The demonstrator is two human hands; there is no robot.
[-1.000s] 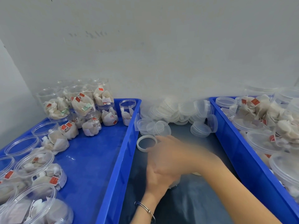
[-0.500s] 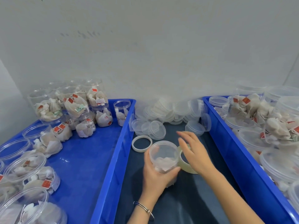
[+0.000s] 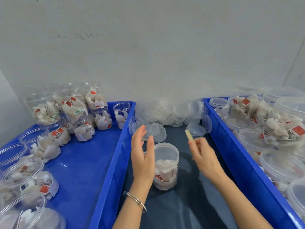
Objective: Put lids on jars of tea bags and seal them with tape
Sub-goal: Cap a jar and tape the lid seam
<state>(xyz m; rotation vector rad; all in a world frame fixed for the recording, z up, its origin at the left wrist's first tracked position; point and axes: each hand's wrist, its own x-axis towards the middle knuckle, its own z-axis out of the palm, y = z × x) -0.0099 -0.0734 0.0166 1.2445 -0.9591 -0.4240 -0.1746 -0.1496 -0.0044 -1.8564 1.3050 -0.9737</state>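
The jar (image 3: 165, 166) is standing upright on the dark counter (image 3: 189, 209), between the two blue trays; it is holding tea bags and its lid (image 3: 166, 152) is already sitting on top; the left hand (image 3: 142, 156) is waiting just beside the jar on its left, fingers straight and spread, holding nothing; it looks like it is not touching the jar, though the blur is making that hard to tell; the right hand (image 3: 203, 156) is hanging to the right of the jar, apart from it, and its fingers are pinching a short strip of tape (image 3: 188, 135) that is sticking up.

The step in hand looks like sealing; to do it well, the left hand should be holding the jar so it is not sliding or tipping; the right hand should be keeping the strip flat and not letting it fold onto itself; the strip should be going across the line where lid and jar meet, then getting pressed down smooth.

A pile of loose lids (image 3: 166, 113) is lying at the back of the counter; the left tray (image 3: 82, 162) is holding open jars (image 3: 21, 169) of tea bags, and the right tray (image 3: 231, 146) is holding jars with lids on.
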